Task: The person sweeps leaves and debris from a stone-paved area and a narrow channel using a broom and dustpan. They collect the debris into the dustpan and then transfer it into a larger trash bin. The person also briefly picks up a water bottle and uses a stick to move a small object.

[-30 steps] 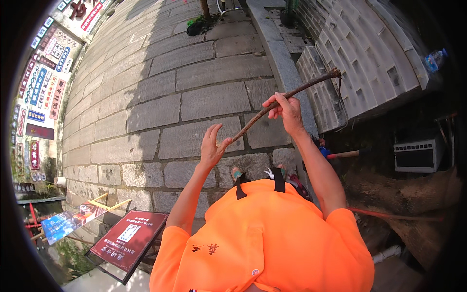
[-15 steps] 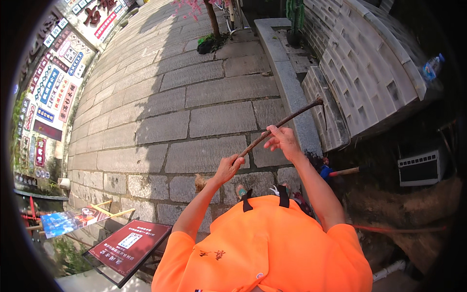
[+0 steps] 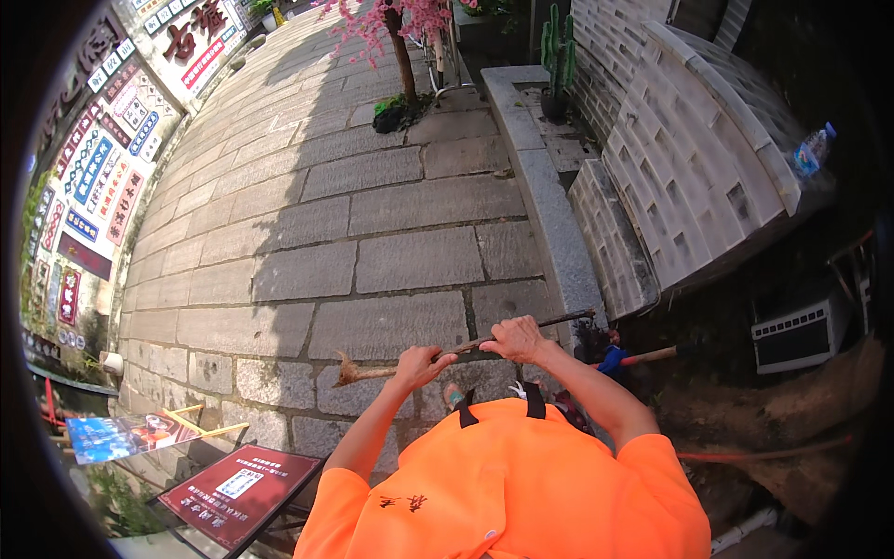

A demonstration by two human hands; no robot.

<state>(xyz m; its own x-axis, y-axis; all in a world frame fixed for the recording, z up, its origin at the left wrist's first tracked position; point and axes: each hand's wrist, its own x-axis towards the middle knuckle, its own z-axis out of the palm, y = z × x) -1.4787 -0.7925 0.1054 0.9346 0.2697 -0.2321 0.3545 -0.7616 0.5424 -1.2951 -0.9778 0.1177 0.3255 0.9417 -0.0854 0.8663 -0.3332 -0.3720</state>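
Note:
A thin brown broom (image 3: 568,318) lies crosswise in front of my orange shirt. Its left end flares into a tan, frayed, straw-like tuft (image 3: 346,372) over the stone paving. My left hand (image 3: 424,366) is closed round the shaft nearer the tuft. Farther right along the shaft, my right hand (image 3: 515,339) grips it, knuckles up. Only a short stretch of shaft shows between the two hands. The thin dark end sticks out past my right hand, above the stone curb. Part of a shoe (image 3: 453,396) shows below the shaft.
A stone curb (image 3: 563,233) and grey brick wall (image 3: 694,158) run along the right. Beside my right forearm lies a wooden handle with a blue part (image 3: 643,357). A red sign board (image 3: 240,494) stands at lower left. A pink-blossomed tree (image 3: 400,51) stands ahead.
The broom has swung from a steep slant to nearly level, its far end coming down toward me. My right hand has lowered and closed firmly round the shaft; the tuft has shifted left.

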